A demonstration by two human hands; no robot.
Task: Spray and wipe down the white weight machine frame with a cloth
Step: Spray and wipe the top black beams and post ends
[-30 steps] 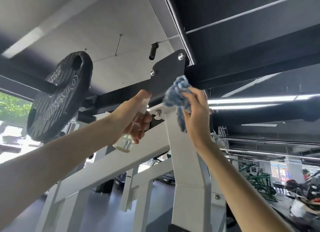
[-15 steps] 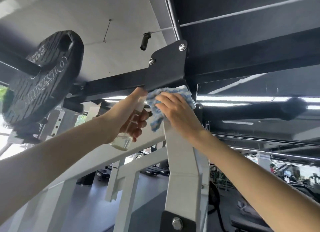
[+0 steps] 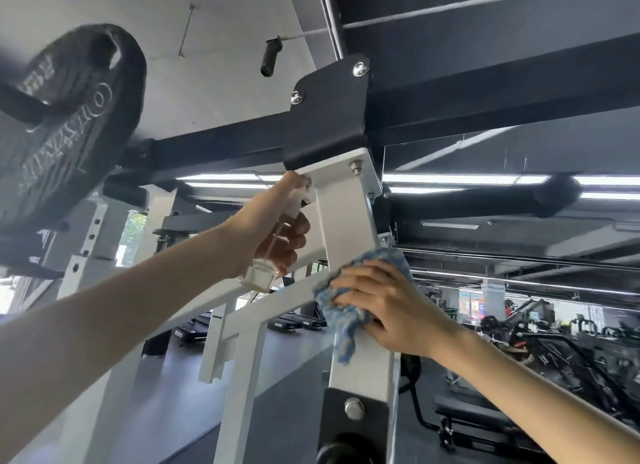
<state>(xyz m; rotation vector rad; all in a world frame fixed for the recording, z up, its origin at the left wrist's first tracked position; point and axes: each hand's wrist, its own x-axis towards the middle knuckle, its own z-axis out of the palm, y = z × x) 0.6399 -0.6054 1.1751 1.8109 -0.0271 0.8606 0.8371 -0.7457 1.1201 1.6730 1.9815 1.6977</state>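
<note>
The white weight machine frame [image 3: 346, 218] rises as an upright post to a black bracket [image 3: 329, 117] overhead. My left hand [image 3: 273, 231] grips a small clear spray bottle [image 3: 268, 259] just left of the post, with the forefinger on its top. My right hand [image 3: 384, 301] presses a blue and white cloth [image 3: 341, 320] flat against the post, about halfway down its visible length. The fingers lie spread over the cloth, which hangs below them.
A black weight plate [image 3: 65, 117] hangs on a bar at the upper left. Black beams [image 3: 502, 93] cross overhead. White crossbars [image 3: 242, 311] slope down to the left. Gym machines [image 3: 554, 342] stand far off at the right.
My right hand has slid the cloth down the white post from just under the black bracket. My left hand has kept the bottle beside the post. The view has shifted slightly.
</note>
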